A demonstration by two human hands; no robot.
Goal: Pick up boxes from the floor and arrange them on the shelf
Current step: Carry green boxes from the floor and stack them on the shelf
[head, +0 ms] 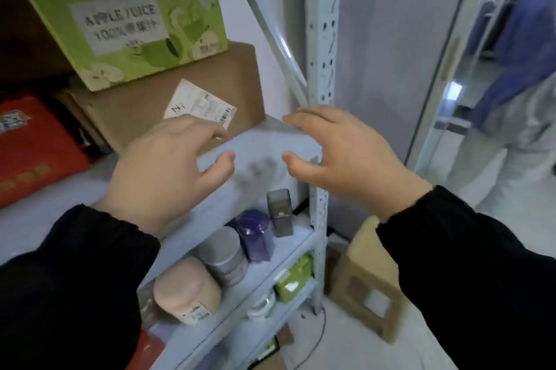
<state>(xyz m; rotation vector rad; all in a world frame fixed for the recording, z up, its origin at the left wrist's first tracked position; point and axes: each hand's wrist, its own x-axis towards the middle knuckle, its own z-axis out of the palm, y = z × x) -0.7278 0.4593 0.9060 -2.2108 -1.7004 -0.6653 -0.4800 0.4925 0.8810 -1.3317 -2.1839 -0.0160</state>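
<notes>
A green apple juice box (120, 11) sits on top of a brown cardboard box (168, 99) with a white label, both on the pale shelf board (264, 147). A red box (33, 150) lies on the same board at the left. My left hand (162, 171) hovers in front of the brown box, fingers loosely spread, holding nothing. My right hand (349, 159) hovers beside it near the shelf's corner, also empty with relaxed fingers. Both arms wear black sleeves.
The white perforated shelf post (322, 38) rises at the right corner. Lower shelves hold jars (222, 252), a purple container (255, 234) and a green pack (293, 278). A small wooden stool (370, 279) stands on the floor to the right. A person (520, 99) stands at far right.
</notes>
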